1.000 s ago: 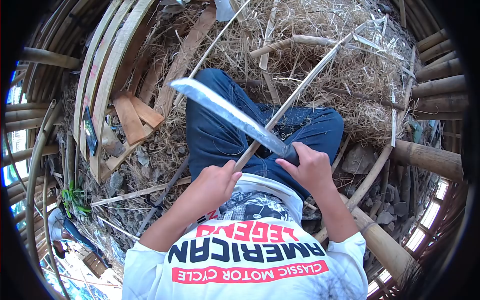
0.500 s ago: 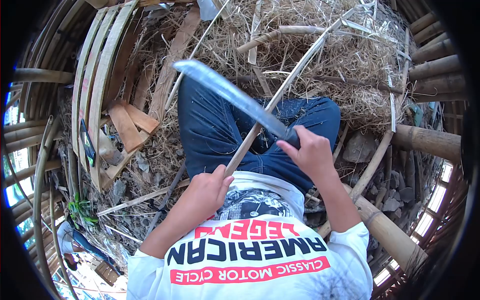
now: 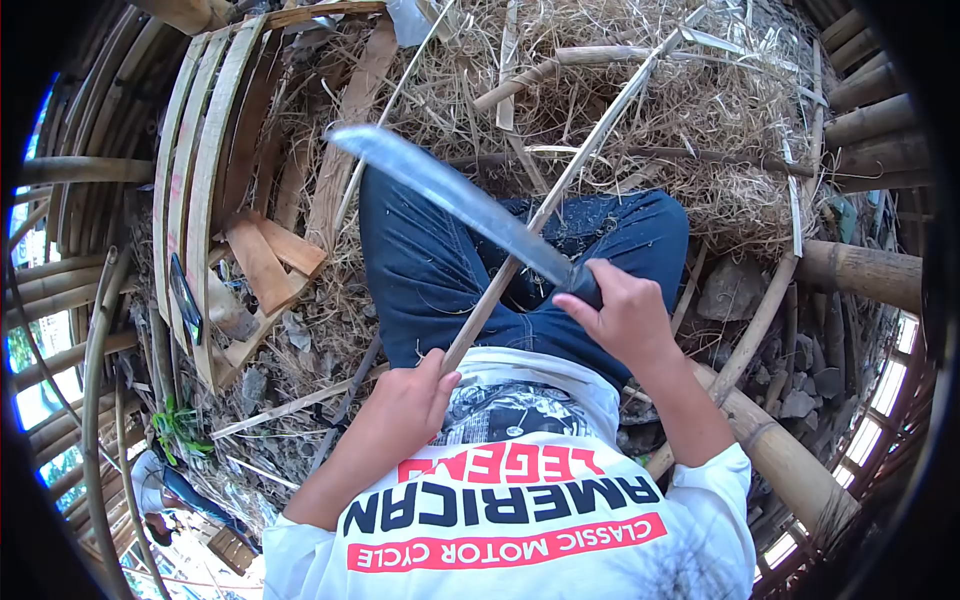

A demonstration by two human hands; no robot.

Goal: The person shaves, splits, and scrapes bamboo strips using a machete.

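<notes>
Head view: I record the left hand (image 3: 398, 408) slightly lower since the last frame, its fingers closed around a pale, fibrous strip (image 3: 479, 315) at centre, apparently drawn torso-ward beneath the curved steel machete (image 3: 450, 203). Right hand (image 3: 628, 315) grips the dark handle. Dry, curled shavings (image 3: 720, 200) lie upper right.

The ground (image 3: 335, 345) is strewn with straw (image 3: 720, 110) at two o'clock — stones (image 3: 798, 404) at four. Bamboo walls (image 3: 62, 287) are seen at nine and between two and three; daylight (image 3: 861, 443) is admitted through gaps (image 3: 888, 390) near four.
</notes>
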